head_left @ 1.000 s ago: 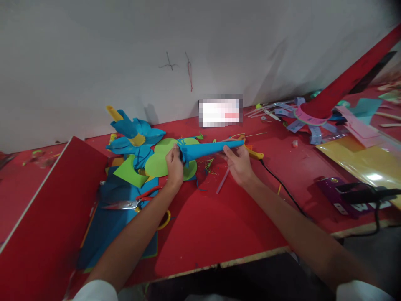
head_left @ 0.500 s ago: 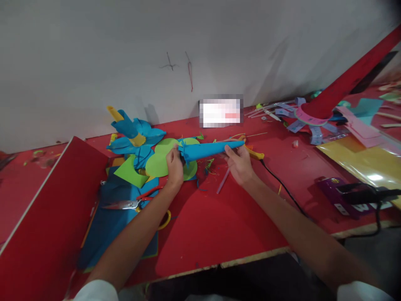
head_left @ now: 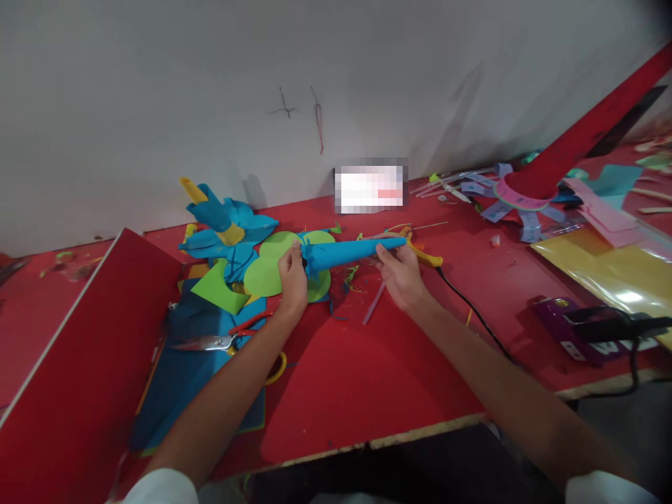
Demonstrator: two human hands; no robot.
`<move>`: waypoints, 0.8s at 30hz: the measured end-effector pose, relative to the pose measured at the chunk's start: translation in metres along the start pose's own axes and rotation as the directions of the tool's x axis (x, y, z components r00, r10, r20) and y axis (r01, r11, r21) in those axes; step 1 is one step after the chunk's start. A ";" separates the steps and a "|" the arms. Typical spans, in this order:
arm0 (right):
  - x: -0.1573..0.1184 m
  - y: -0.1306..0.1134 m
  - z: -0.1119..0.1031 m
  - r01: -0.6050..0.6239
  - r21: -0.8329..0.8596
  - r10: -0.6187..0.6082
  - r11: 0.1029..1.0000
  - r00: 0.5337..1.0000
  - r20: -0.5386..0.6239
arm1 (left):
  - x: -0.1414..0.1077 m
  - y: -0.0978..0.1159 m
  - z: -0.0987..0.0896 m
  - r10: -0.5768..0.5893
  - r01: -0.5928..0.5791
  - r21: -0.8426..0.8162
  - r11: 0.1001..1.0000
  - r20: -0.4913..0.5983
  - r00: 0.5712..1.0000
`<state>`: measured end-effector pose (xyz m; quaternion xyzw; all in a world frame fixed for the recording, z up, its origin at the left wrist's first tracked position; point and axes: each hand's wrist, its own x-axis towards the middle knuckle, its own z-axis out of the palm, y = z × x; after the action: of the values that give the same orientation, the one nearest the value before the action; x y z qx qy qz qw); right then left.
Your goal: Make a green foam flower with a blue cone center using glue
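A long blue cone [head_left: 346, 254] with a fringed wide end lies level between my two hands above the table. My left hand [head_left: 294, 274] is closed on its wide, fringed end. Towards the narrow tip, my right hand [head_left: 402, 273] pinches the cone between thumb and fingers. Under and behind my left hand are green rounded petal shapes [head_left: 262, 276]. A blue flower with a yellow centre [head_left: 228, 227] stands to the left. Behind my right hand rests a yellow-handled tool with a black cord [head_left: 428, 257], its front end partly hidden.
Red-handled scissors [head_left: 210, 343] lie on dark blue sheets [head_left: 189, 392] at left, beside a red panel [head_left: 73, 364]. A purple box [head_left: 564, 329], a gold sheet [head_left: 603, 269] and a large red cone [head_left: 588, 133] are at right. A blurred bright screen [head_left: 370, 189] leans against the wall.
The blue cone has turned slightly in my hands, and its tip sits a little lower and further left. Both hands stay almost in place.
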<state>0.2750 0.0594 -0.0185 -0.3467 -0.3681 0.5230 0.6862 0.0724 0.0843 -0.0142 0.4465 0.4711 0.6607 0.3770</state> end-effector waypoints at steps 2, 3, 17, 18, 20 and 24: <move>-0.001 -0.002 0.002 0.012 0.004 -0.012 1.000 0.999 0.035 | 0.000 0.003 0.000 0.045 -0.046 0.036 0.998 0.041 0.998; -0.002 -0.002 0.002 0.010 0.004 -0.011 1.000 0.999 0.048 | 0.000 0.004 0.000 0.064 -0.068 0.055 0.996 0.064 0.996; 0.000 -0.001 0.001 0.010 -0.006 -0.009 1.000 0.999 0.047 | 0.001 0.002 0.000 0.033 -0.036 0.046 0.998 0.057 0.998; 0.000 0.000 0.001 0.004 -0.011 -0.004 1.000 0.999 0.036 | 0.000 0.003 0.000 0.042 -0.046 0.057 0.997 0.068 0.997; 0.000 0.002 0.000 -0.007 -0.029 0.007 1.000 1.000 0.005 | 0.000 0.004 0.000 0.038 -0.042 0.054 0.998 0.077 0.996; -0.002 0.000 0.002 0.000 -0.027 0.001 1.000 1.000 0.011 | 0.000 0.001 0.001 -0.073 0.075 -0.052 0.996 0.034 0.997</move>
<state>0.2731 0.0580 -0.0176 -0.3530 -0.3787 0.5201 0.6793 0.0728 0.0846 -0.0132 0.4292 0.4635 0.6512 0.4206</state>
